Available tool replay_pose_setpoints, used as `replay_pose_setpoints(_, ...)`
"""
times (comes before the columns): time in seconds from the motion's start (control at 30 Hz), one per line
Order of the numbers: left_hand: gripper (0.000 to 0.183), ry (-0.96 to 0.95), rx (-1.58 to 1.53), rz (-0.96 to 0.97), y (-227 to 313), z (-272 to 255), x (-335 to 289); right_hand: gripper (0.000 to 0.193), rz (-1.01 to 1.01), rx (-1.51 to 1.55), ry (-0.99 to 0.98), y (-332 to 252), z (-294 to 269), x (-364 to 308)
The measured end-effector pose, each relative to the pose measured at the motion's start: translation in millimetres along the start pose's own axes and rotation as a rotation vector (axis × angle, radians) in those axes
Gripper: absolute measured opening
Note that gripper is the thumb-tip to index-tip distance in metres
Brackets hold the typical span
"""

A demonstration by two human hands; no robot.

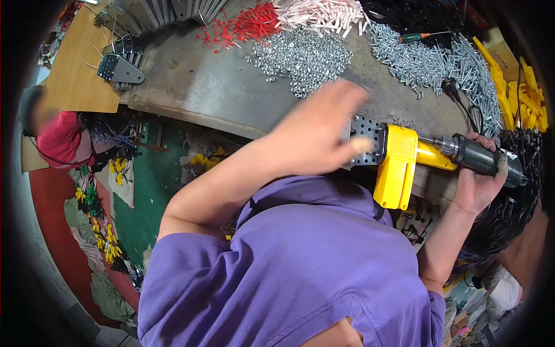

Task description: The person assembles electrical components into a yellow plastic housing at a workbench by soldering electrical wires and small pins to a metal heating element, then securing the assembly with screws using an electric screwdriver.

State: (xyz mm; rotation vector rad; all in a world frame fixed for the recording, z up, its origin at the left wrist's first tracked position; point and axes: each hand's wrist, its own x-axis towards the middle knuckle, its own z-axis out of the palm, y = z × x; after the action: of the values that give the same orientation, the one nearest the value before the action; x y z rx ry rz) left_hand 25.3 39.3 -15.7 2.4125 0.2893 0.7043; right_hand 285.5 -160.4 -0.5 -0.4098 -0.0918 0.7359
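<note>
My right hand (483, 176) is wrapped round a dark green power screwdriver (483, 156). Its metal chuck and bit point left at a yellow plastic part (399, 165). That part lies at the bench's near edge, in front of my body, with a black perforated plate (369, 140) at its left end. Over the plate's left side is my left hand (326, 124), smeared by motion. Its thumb and fingers look spread, and nothing shows between them. Whether the thumb touches the plate I cannot tell.
Nuts (303, 55), screws (433, 63), red pins (248, 26) and white pins (324, 13) lie heaped across the bench (214, 81). A green-handled screwdriver (413, 37) rests on the screws. Grey metal brackets (124, 69) stand far left; yellow parts (523, 98) lie right. Another person (60, 139) is at left.
</note>
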Motion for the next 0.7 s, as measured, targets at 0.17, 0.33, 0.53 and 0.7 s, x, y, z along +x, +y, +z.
replay_pose_setpoints(0.17,0.031,0.263,0.567,-0.227,-38.6,-48.2,-38.8,0.034,-0.036,-0.003,0.061,1.0,0.0,-2.2)
replay_pose_setpoints(0.33,0.029,0.119,0.513,-0.331,-39.3,-53.0,-48.7,0.035,0.011,0.025,-0.016,-5.7,-9.2,-1.4)
replay_pose_setpoints(0.53,0.03,-0.013,0.472,-0.329,-45.1,-60.6,-27.2,0.032,-0.043,-0.011,0.066,-3.6,-1.9,-2.4)
replay_pose_setpoints(0.7,0.035,0.059,-0.222,-0.015,2.8,-13.3,-5.9,0.031,-0.028,-0.018,0.043,-1.9,-1.7,-3.3)
